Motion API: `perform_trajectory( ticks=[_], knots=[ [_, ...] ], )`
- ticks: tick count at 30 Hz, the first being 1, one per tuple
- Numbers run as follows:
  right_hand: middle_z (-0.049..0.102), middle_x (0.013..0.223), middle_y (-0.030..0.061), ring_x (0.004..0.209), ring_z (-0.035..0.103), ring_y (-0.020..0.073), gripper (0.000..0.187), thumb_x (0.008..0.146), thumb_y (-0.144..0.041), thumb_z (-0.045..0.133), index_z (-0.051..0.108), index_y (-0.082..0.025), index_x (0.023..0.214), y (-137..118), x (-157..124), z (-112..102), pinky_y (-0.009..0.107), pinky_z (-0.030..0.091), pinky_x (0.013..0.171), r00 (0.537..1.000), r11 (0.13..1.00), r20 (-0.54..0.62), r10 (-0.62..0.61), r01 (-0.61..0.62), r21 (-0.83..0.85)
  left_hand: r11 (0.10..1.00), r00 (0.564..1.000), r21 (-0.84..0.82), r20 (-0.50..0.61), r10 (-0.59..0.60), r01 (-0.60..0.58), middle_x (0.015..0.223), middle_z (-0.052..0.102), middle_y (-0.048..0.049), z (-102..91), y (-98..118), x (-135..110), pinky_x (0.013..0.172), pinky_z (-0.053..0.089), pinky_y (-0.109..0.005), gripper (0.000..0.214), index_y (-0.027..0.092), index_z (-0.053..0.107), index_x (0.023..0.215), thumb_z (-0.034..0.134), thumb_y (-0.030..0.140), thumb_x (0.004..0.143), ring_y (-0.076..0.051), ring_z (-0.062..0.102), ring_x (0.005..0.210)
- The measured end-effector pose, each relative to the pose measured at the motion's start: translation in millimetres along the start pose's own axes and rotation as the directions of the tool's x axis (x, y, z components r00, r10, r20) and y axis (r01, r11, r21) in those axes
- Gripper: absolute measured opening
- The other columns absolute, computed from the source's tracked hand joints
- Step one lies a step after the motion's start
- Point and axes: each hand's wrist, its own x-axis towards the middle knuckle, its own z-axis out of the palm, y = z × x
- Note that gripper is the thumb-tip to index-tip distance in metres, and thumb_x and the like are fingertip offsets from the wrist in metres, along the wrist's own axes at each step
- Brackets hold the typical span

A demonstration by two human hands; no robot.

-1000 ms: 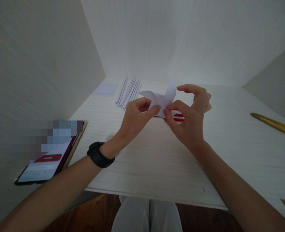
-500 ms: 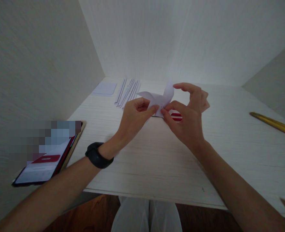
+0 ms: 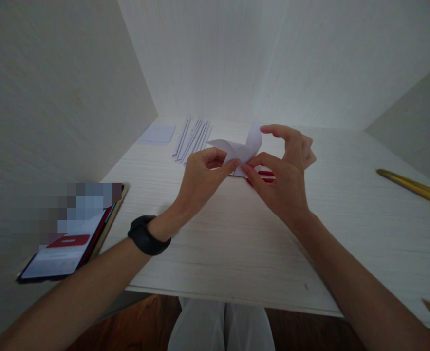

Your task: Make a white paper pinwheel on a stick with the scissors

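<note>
A small white sheet of paper is held up above the table, its two upper corners curling outward. My left hand pinches its lower left part between thumb and fingers. On the lower right, my right hand pinches the same sheet with thumb and forefinger close to the left thumb. Another finger of the right hand is raised beside the curled right corner. Just behind and below the right fingers lies something with red handles, probably scissors; the rest of it is hidden.
Several folded paper strips lie at the back left, beside a flat stack of paper. A phone rests at the left edge. A yellow, elongated object lies on the white table at right. Walls enclose the back and sides.
My right thumb and forefinger have shifted very slightly on the paper. Both hands keep their hold, and everything else stays nearly the same.
</note>
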Motion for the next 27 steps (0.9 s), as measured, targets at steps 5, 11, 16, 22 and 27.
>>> perform_trajectory(
  ticks=[5,11,16,22,27],
  knots=[
    [0.056,0.126,0.0031,0.115,0.045,0.0313,0.016,0.077,-0.027,0.069,0.064,-0.022,0.064,-1.3,0.8,-1.4,0.055,0.031,0.095,1.000,1.000,0.022,0.011,-0.011,-0.007,1.000,1.000,0.016,0.003,0.017,-0.017,0.071,0.070,-0.0020,-0.7,-0.9,0.1,0.065,0.051,-0.024,0.019,0.015,0.068,0.071,0.076,0.031,0.067,-0.013,0.063,0.068],
    [0.056,0.128,0.0049,0.115,0.047,0.0323,0.014,0.076,-0.025,0.071,0.066,-0.021,0.064,-1.3,0.8,-1.3,0.053,0.031,0.092,1.000,0.999,0.020,0.003,-0.002,-0.041,1.000,1.000,0.018,-0.001,0.022,-0.022,0.070,0.070,-0.0017,0.2,0.4,-0.3,0.065,0.052,-0.024,0.017,0.015,0.069,0.071,0.076,0.029,0.066,-0.013,0.063,0.067],
    [0.054,0.130,0.0031,0.117,0.046,0.0321,0.015,0.079,-0.028,0.068,0.064,-0.022,0.066,0.4,-0.7,-0.7,0.052,0.030,0.093,1.000,0.998,0.030,-0.007,0.009,-0.063,1.000,1.000,0.007,-0.003,0.024,-0.024,0.070,0.070,-0.0013,0.8,1.3,-0.8,0.064,0.051,-0.024,0.016,0.015,0.068,0.069,0.076,0.029,0.067,-0.013,0.063,0.066],
    [0.054,0.129,0.0043,0.118,0.044,0.0333,0.022,0.084,-0.032,0.062,0.061,-0.021,0.065,-0.1,0.3,-0.8,0.054,0.029,0.094,0.999,0.999,0.044,0.012,-0.010,-0.041,0.999,1.000,0.031,-0.002,0.014,-0.014,0.071,0.070,-0.0018,0.4,2.6,-1.6,0.065,0.051,-0.024,0.017,0.015,0.068,0.070,0.076,0.030,0.067,-0.013,0.063,0.068],
    [0.054,0.128,0.0043,0.118,0.043,0.0346,0.017,0.083,-0.031,0.063,0.060,-0.022,0.068,-1.1,1.5,-3.1,0.057,0.029,0.094,0.996,0.998,0.066,0.054,-0.056,0.031,1.000,1.000,-0.011,-0.020,-0.001,0.000,0.071,0.070,-0.0016,0.1,2.6,-0.9,0.064,0.051,-0.024,0.018,0.015,0.068,0.070,0.076,0.031,0.067,-0.013,0.063,0.067]
  ],
)
